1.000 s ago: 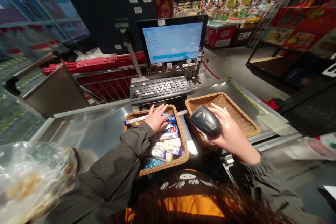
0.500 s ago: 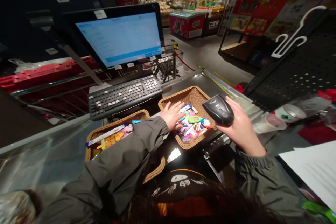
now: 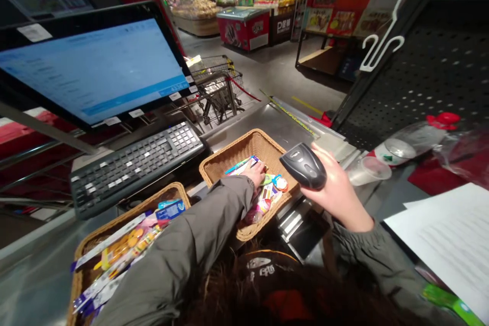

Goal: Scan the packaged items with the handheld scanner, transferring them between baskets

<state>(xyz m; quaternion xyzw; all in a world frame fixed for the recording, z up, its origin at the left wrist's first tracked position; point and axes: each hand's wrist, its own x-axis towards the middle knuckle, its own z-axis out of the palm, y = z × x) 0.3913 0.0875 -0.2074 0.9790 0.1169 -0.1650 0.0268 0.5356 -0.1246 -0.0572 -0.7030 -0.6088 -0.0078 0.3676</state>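
My right hand (image 3: 340, 191) is wrapped around a black handheld barcode scanner (image 3: 304, 165), held up over the right edge of a wicker basket (image 3: 263, 143). Inside that basket lies a pile of small colourful packaged goods (image 3: 267, 194). My left hand (image 3: 255, 171) reaches down into the pile, its fingers bent and close together among the packets; what they grip is hidden. Left of my forearm, a second wicker basket (image 3: 78, 252) holds long packaged items (image 3: 126, 244) and a blue packet (image 3: 170, 211), partly covered by my sleeve.
A monitor (image 3: 122, 66) and a black keyboard (image 3: 139, 165) stand at the left of the metal counter (image 3: 263, 121). Plastic cups (image 3: 370, 170) and papers (image 3: 443, 234) lie to the right. A white hook (image 3: 382, 43) hangs on the black perforated panel (image 3: 435, 61).
My left hand has moved deeper into the right basket, its spread fingers now bent. My view has shifted right, showing more of the left basket. The scanner stays in my right hand.
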